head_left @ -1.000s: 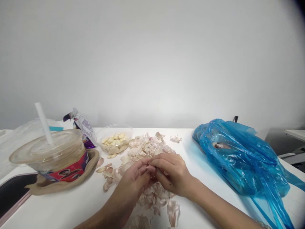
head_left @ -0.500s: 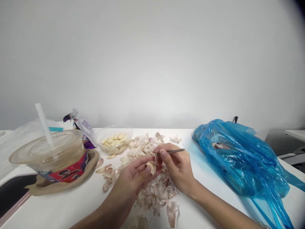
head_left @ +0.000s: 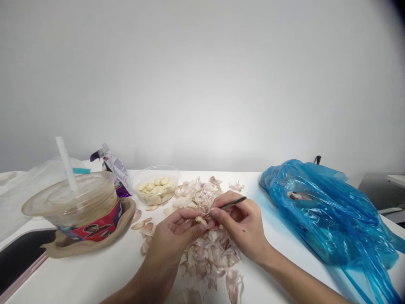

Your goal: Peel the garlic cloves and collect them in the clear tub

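Between the thumb and fingers of my left hand [head_left: 179, 232] is a garlic clove [head_left: 200, 219], partly covered by the fingertips. My right hand [head_left: 238, 223] pinches a thin dark metal tool [head_left: 233, 203], like a small blade or tweezers; its tip meets the clove. Beneath both hands spreads a heap of papery garlic skins [head_left: 210, 257]. Behind my left hand stands a clear plastic bowl [head_left: 136, 179] holding several peeled cloves [head_left: 158, 183]. Unpeeled cloves [head_left: 146, 245] lie to the left of the heap.
At left, a big lidded drink cup [head_left: 91, 211] with a white straw [head_left: 66, 162] sits in a brown holder [head_left: 104, 245], beside a dark flat device [head_left: 23, 257]. A purple wrapper [head_left: 115, 169] lies behind it. A blue plastic bag [head_left: 325, 215] fills the right side.
My right hand has brought the tool's tip down onto the clove. My left fingers have closed more tightly around it. The whole view has shifted slightly.
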`<state>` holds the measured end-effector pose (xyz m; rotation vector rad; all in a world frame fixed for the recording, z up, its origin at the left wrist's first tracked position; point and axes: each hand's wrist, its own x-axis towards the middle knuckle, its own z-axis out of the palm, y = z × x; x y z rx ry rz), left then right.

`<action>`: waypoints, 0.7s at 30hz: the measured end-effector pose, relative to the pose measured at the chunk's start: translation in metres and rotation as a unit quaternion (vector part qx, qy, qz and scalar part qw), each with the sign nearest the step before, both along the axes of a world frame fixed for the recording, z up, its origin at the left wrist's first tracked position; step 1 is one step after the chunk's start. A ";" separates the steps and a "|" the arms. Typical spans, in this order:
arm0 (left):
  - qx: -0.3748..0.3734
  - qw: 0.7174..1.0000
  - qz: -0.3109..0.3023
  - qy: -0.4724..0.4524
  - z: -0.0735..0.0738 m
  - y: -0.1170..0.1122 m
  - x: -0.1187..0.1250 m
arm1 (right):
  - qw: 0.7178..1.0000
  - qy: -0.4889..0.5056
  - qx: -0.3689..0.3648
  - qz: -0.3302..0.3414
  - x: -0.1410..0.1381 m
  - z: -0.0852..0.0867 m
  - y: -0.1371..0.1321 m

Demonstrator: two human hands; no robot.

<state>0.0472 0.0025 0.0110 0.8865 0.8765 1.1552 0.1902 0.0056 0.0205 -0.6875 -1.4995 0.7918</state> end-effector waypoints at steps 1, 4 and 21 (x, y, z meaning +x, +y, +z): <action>0.000 1.000 0.001 0.000 0.000 0.000 0.000 | 1.000 -0.011 0.013 -0.008 0.000 -0.001 0.000; 0.014 1.000 -0.004 0.001 -0.001 0.001 0.000 | 0.997 -0.043 0.045 -0.034 0.002 -0.003 -0.001; 0.029 0.999 0.035 0.009 0.001 0.000 0.002 | 0.980 -0.132 0.123 -0.081 0.003 0.000 0.000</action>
